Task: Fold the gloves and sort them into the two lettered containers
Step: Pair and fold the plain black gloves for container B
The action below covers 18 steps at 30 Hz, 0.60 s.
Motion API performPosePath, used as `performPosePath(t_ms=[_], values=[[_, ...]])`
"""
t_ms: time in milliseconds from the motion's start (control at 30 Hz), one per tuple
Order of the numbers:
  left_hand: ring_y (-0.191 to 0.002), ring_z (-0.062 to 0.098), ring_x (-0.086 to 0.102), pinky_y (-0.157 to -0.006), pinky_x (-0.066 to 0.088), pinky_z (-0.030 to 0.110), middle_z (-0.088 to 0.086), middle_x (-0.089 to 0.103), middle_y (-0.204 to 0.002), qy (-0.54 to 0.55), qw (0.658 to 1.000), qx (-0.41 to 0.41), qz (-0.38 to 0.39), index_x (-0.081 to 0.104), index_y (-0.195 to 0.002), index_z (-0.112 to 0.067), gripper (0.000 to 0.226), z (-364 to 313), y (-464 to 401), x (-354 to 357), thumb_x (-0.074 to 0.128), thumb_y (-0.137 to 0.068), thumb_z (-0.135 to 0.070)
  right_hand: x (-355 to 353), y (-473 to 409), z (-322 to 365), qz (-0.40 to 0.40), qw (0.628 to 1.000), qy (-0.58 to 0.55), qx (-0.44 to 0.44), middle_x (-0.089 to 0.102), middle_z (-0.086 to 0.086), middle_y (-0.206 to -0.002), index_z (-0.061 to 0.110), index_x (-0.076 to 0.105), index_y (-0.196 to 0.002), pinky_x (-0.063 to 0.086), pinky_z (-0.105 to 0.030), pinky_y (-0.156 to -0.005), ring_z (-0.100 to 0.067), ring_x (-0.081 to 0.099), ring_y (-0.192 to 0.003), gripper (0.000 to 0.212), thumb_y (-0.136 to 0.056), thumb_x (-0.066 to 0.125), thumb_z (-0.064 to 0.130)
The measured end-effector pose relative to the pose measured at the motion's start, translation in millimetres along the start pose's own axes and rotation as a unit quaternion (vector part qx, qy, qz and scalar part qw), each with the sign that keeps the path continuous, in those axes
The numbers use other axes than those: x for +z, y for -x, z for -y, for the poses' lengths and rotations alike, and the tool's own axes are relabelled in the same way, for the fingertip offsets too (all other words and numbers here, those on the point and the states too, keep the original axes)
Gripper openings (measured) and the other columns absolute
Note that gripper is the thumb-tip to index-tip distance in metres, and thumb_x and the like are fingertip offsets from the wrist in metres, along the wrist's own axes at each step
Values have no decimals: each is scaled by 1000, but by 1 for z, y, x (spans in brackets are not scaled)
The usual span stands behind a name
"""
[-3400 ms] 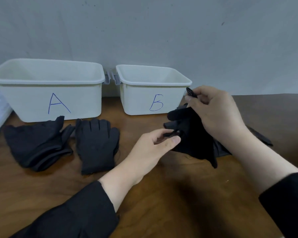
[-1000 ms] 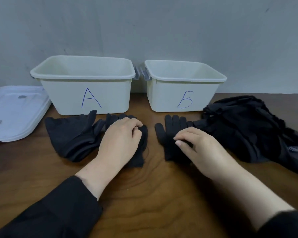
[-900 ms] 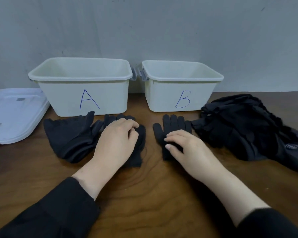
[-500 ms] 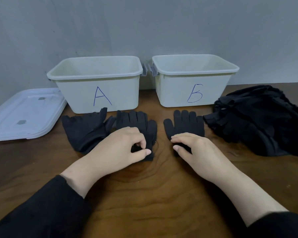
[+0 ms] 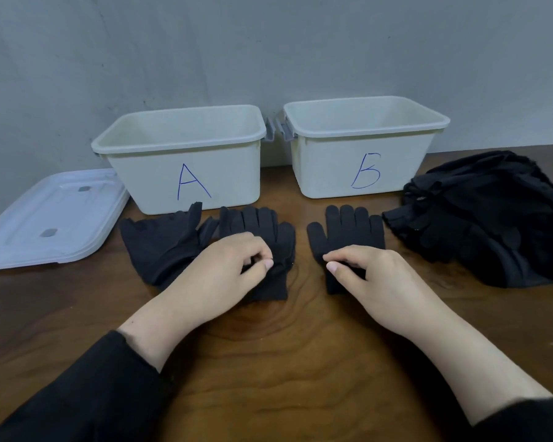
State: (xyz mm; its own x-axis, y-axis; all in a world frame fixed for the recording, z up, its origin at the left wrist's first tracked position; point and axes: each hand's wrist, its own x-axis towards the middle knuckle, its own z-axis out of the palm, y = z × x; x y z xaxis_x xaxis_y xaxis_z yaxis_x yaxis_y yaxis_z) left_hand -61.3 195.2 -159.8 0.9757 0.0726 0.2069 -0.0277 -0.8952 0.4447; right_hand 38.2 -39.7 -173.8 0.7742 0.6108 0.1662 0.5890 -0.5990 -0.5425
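Observation:
Two black knit gloves lie flat on the wooden table, fingers pointing away from me. My left hand [image 5: 227, 272] pinches the palm area of the left glove [image 5: 262, 231] between thumb and curled fingers. My right hand [image 5: 377, 279] pinches the wrist part of the right glove [image 5: 348, 231]. Behind them stand two cream tubs, one marked A [image 5: 186, 161] and one marked B [image 5: 361, 145]; what I see of their insides is bare. A folded bundle of black gloves [image 5: 160, 244] lies left of my left hand.
A heap of black gloves [image 5: 486, 215] fills the right side of the table. A white plastic lid [image 5: 48, 218] lies at the far left beside tub A. A grey wall stands right behind the tubs.
The right hand laid its glove flat in front of tub B. Both hands slid back toward the cuffs and now pinch the two gloves.

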Motion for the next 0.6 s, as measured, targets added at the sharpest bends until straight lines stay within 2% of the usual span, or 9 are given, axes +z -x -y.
performPosePath(t_ms=[67, 133, 233, 300, 367, 400, 500, 567, 600], values=[[-84, 2, 54, -70, 42, 18, -14, 58, -85, 40, 995, -32, -84, 61, -87, -33, 12, -7, -3, -2, 54, -97, -32, 0, 0, -1, -19, 999, -37, 5, 66, 26, -117, 39, 68, -124, 41, -7, -88, 8, 57, -108, 28, -101, 53, 42], [-79, 2, 54, -66, 37, 12, -14, 59, -81, 86, 980, -63, -170, 63, -86, -31, 13, -18, -9, -6, 56, -97, -29, -2, 0, 2, -72, 993, -94, 11, 68, 27, -104, 38, 71, -116, 48, -12, -87, 9, 60, -102, 24, -99, 54, 42], [-85, 3, 56, -71, 40, 12, -14, 61, -87, 123, 953, -55, -271, 67, -90, -28, 13, -41, -24, -6, 56, -97, -29, -4, -2, 18, -140, 959, -247, 19, 73, 20, -97, 36, 71, -107, 55, -24, -87, 1, 67, -99, 25, -98, 51, 48], [-90, 1, 59, -77, 45, 14, -15, 65, -91, 155, 950, -39, -267, 69, -96, -28, 15, -60, -33, 2, 55, -98, -29, -2, -4, 33, -112, 912, -393, 34, 75, 15, -108, 37, 69, -109, 57, -31, -93, -3, 69, -106, 29, -97, 47, 51], [-98, -3, 60, -84, 46, 12, -18, 69, -99, 215, 955, -35, -202, 72, -107, -30, 22, -75, -37, 15, 51, -100, -28, 1, -5, 44, -68, 841, -531, 70, 75, 4, -115, 30, 73, -108, 57, -40, -95, -12, 69, -114, 36, -99, 45, 50], [-103, -7, 59, -87, 45, 9, -21, 69, -105, 247, 955, -34, -162, 71, -114, -31, 26, -80, -36, 21, 49, -101, -27, 1, -6, 45, -64, 820, -563, 85, 75, -2, -115, 23, 75, -109, 57, -43, -95, -17, 69, -114, 39, -101, 45, 48], [-112, -13, 55, -91, 39, 3, -26, 67, -113, 302, 948, -8, -98, 66, -126, -32, 32, -77, -31, 31, 44, -104, -22, -6, -10, 41, -100, 823, -544, 126, 75, -7, -111, 13, 75, -109, 60, -43, -89, -22, 71, -109, 28, -106, 50, 25], [-109, -13, 56, -87, 38, 1, -26, 68, -109, 295, 945, -6, -140, 66, -123, -31, 29, -68, -29, 30, 45, -104, -25, -21, -17, 34, -127, 848, -492, 153, 77, -5, -105, 15, 76, -108, 62, -37, -80, -23, 74, -101, 25, -105, 51, 11], [-106, -11, 57, -85, 40, 2, -24, 68, -106, 274, 947, -15, -166, 66, -122, -31, 27, -62, -30, 29, 46, -103, -29, -32, -23, 30, -136, 873, -443, 154, 78, -3, -102, 17, 75, -108, 61, -34, -75, -22, 75, -97, 25, -104, 52, 10]])
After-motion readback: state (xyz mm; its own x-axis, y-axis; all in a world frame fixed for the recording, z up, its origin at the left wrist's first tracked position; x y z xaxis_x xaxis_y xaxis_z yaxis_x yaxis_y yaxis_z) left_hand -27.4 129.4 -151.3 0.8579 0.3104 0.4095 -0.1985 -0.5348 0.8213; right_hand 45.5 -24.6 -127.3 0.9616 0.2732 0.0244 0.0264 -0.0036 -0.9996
